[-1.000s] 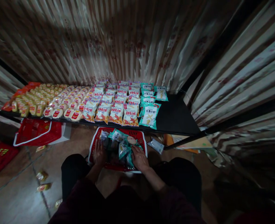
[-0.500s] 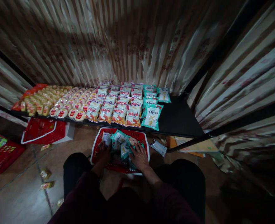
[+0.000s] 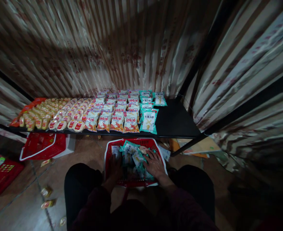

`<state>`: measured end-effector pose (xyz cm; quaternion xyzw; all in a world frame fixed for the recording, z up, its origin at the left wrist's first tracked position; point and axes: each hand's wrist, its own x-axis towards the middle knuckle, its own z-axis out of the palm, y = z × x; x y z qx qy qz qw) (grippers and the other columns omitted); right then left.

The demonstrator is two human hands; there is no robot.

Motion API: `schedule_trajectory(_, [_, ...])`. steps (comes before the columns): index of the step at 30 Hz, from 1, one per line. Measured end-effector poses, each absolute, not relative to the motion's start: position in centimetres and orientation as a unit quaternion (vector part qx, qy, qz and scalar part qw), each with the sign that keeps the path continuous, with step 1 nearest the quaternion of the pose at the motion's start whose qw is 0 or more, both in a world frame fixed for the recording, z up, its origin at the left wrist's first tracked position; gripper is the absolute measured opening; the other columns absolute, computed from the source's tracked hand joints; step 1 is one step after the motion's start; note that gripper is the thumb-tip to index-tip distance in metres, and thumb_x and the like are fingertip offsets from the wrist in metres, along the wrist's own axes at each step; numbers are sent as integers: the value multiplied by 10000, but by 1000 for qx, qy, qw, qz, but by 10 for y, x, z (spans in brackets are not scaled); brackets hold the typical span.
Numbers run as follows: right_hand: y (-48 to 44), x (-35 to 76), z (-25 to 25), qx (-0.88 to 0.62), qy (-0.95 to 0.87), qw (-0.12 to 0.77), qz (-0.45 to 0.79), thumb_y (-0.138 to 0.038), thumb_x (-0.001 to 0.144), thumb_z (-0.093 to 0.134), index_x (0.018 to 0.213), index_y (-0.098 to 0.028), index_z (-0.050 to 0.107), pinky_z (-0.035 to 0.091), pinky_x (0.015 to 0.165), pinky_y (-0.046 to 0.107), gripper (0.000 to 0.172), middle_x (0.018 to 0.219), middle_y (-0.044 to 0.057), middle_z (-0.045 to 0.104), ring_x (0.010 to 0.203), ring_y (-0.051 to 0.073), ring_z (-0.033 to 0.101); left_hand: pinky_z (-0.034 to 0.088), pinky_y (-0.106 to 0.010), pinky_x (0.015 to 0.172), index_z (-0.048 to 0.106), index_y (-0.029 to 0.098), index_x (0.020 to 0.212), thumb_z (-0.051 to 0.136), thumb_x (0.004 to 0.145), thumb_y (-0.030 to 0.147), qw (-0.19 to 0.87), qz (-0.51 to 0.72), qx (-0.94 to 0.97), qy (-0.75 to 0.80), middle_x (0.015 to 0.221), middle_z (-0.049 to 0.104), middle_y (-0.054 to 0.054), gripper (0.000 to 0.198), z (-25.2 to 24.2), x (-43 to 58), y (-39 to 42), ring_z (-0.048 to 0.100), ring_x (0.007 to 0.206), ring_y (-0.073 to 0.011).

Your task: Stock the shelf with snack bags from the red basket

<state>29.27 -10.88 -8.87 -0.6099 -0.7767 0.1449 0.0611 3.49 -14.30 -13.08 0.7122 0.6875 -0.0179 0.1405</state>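
Between my knees sits a red shopping basket (image 3: 164, 160) with a white handle along its rim, holding several teal-and-white snack bags (image 3: 138, 158). My right hand (image 3: 155, 165) rests on the bags at the right side, fingers spread and lying flat. A round, pale packaged piece (image 3: 144, 149) shows by its fingertips. In shadow, my left hand (image 3: 115, 168) reaches inside the basket's left side, its dim fingers stretched out near a whitish-grey packet (image 3: 115, 150). Neither hand is visibly gripping a bag. Items deeper in the basket are hidden.
A low black shelf (image 3: 175, 120) bears rows of teal bags (image 3: 149, 121), orange-and-white bags (image 3: 117, 122), round wrapped crackers (image 3: 78, 126) and small yellow packets (image 3: 39, 122). Two red baskets (image 3: 41, 146) stand left. Loose packets (image 3: 48, 203) lie on the floor. A black post (image 3: 190, 146) stands right.
The basket and both hands appear further right and slightly lower in view, and the basket now overlaps the loose packet on the floor. The view itself has shifted. Both hands stay inside the basket.
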Motion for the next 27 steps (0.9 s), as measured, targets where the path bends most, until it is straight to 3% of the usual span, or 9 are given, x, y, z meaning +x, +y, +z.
schedule_trajectory(10, [-104, 325, -80, -683, -710, 57, 162, -287, 848, 463, 1204, -178, 642, 230, 1120, 460, 413, 1340, 115, 577, 1300, 266, 433, 176, -539, 1168, 386, 208, 1444, 484, 792, 126, 183, 40, 703, 686, 1565, 247, -99, 664, -127, 93, -145, 145, 1454, -342])
schedule_trajectory(14, [-115, 342, -81, -694, -700, 46, 163, -264, 848, 464, 1256, -165, 606, 233, 1127, 448, 444, 1366, 121, 553, 1327, 262, 410, 173, -524, 1182, 438, 218, 1416, 472, 778, 105, 188, 64, 721, 664, 1559, 272, -61, 648, -129, 109, -145, 131, 1460, -321])
schedule_trajectory(21, [-116, 351, -75, -663, -729, 5, 170, -341, 850, 468, 1226, -197, 626, 279, 1103, 450, 433, 1405, 110, 521, 1324, 277, 423, 233, -535, 1161, 427, 234, 1421, 511, 749, 98, 180, 85, 714, 671, 1563, 251, -71, 690, -143, 100, -146, 135, 1457, -331])
schedule_trajectory(27, [-99, 343, -71, -685, -706, -55, 171, -323, 773, 538, 1130, -239, 692, 330, 1037, 493, 397, 1379, 112, 551, 1236, 340, 505, 261, -539, 1159, 408, 343, 1410, 537, 748, 133, 133, 138, 721, 666, 1562, 245, 13, 707, -170, 98, -149, 120, 1463, -316])
